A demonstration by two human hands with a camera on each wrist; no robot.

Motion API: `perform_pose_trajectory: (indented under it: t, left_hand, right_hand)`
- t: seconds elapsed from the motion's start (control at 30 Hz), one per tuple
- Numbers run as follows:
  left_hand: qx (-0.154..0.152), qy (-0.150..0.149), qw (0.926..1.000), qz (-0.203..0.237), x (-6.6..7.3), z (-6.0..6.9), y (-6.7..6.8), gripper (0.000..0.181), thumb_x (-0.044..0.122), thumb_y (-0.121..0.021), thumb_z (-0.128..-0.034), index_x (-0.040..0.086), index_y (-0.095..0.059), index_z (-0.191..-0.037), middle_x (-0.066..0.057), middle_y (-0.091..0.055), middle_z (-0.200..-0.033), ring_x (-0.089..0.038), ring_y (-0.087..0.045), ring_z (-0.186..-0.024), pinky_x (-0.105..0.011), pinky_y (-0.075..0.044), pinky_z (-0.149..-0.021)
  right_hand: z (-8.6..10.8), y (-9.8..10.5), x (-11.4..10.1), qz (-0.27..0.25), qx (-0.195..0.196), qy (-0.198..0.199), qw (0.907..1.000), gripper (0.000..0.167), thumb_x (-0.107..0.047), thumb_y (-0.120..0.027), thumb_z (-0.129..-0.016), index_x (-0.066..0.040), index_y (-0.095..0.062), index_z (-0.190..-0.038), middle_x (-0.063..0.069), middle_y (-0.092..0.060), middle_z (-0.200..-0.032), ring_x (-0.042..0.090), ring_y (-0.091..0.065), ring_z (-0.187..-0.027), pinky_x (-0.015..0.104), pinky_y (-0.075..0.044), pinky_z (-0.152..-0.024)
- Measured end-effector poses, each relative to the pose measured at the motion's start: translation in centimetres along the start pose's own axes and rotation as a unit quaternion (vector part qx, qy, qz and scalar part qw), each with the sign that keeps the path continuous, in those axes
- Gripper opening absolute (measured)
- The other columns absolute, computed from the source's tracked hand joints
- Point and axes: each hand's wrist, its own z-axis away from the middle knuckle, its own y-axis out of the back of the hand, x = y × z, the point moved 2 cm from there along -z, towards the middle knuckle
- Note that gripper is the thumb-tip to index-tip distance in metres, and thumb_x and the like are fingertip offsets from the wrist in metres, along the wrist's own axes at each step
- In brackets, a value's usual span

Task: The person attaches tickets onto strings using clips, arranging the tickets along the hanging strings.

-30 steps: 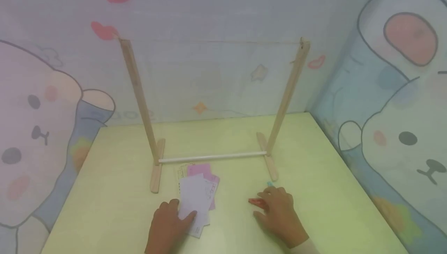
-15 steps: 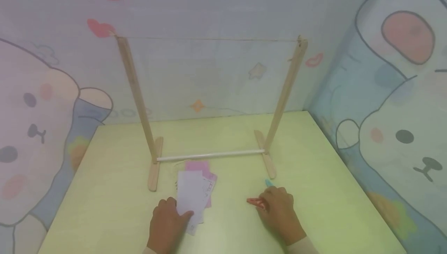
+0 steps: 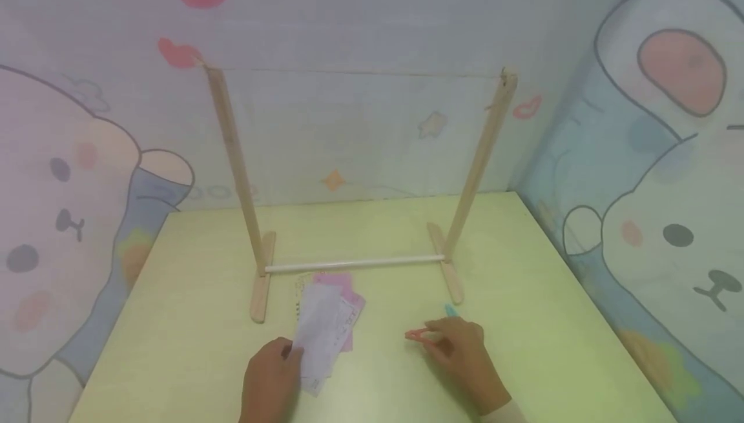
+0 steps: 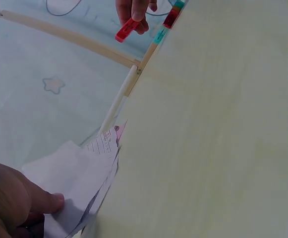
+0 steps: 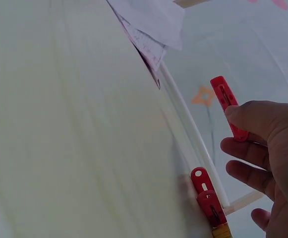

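My left hand [image 3: 271, 381] pinches the near left edge of a white paper [image 3: 318, 329], thumb on top; in the left wrist view the sheet [image 4: 74, 173] is lifted and slopes over other papers. Under it lie a printed sheet [image 3: 351, 314] and a pink paper [image 3: 334, 279]. My right hand [image 3: 465, 361] pinches a red clothespin [image 3: 415, 334] between thumb and forefinger, above the table; the right wrist view shows the red clothespin [image 5: 228, 106] with the other fingers loosely bent. A teal clothespin [image 3: 451, 310] lies just beyond the right hand.
Behind the papers stands a wooden frame with a left post [image 3: 235, 171], a right post [image 3: 481, 165], a white rod [image 3: 354, 263] low between them and a string [image 3: 360, 73] across the top. More red clothespins [image 5: 208, 201] lie on the table near the right foot.
My left thumb and fingers have closed on the white paper's edge, and the sheet has risen and tilted. The red clothespin now points out from my right fingertips, a little further left.
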Motion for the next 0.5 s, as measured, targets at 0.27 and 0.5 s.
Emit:
perform_pose_trajectory:
  t: [0.27,0.5]
  left_hand:
    - [0.035,-0.02,0.9992,0.01,0.5,0.8,1.6,0.017,0.021,-0.068,-0.1004,0.008,-0.077,-0.105,-0.004,-0.075,-0.095,-0.023,-0.069,-0.088,-0.045,-0.055,-0.08]
    - [0.086,-0.075,0.9934,0.016,0.4,0.9,1.9,0.02,0.019,-0.067,-0.1011,0.009,-0.078,-0.115,-0.011,-0.077,-0.111,-0.036,-0.072,-0.107,-0.053,-0.056,-0.092]
  right_hand:
    - [-1.0,0.1,-1.1,-0.243,-0.018,0.024,0.9695,0.037,0.011,-0.077,-0.086,-0.006,-0.069,-0.117,0.004,-0.08,-0.102,0.022,-0.073,-0.092,0.022,-0.057,-0.065]
    - [-0.9,-0.4,-1.2,-0.253,-0.04,-0.062,0.9646,0.026,0.003,-0.075,-0.091,-0.011,-0.071,-0.113,0.002,-0.075,-0.106,0.017,-0.067,-0.096,0.028,-0.06,-0.061]
